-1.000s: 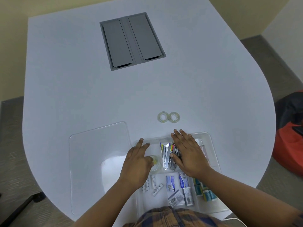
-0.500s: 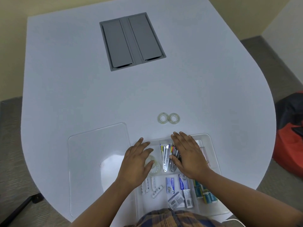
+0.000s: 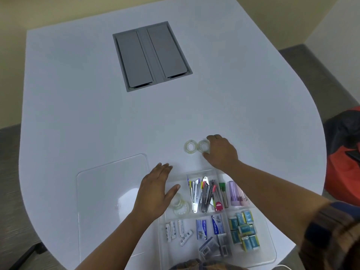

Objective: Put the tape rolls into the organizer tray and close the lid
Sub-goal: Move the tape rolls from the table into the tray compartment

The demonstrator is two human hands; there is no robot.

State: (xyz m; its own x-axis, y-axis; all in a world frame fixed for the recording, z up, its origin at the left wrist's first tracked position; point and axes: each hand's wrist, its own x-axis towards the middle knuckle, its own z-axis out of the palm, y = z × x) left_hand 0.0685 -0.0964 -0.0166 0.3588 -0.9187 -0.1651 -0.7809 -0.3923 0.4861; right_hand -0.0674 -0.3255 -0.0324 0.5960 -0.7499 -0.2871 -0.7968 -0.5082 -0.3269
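Two clear tape rolls lie side by side on the white table beyond the tray: the left roll (image 3: 190,146) lies free, and the right roll (image 3: 203,146) sits between the thumb and fingers of my right hand (image 3: 221,152), which curls around it. The clear organizer tray (image 3: 271,248) stands at the near edge, and two more tape rolls (image 3: 180,205) lie in its upper-left compartment. My left hand (image 3: 155,191) rests flat with spread fingers over the tray's left rim, holding nothing. The clear lid (image 3: 111,191) lies flat to the tray's left.
The tray also holds staplers, batteries, staple boxes, erasers and pens in other compartments. A grey cable hatch (image 3: 151,55) is set into the table's far middle. A red and black bag (image 3: 344,158) sits on the floor to the right.
My right hand left the tray and reached forward to the right-hand tape roll on the table. My left hand lifted off the rolls in the tray and shifted slightly left and forward.
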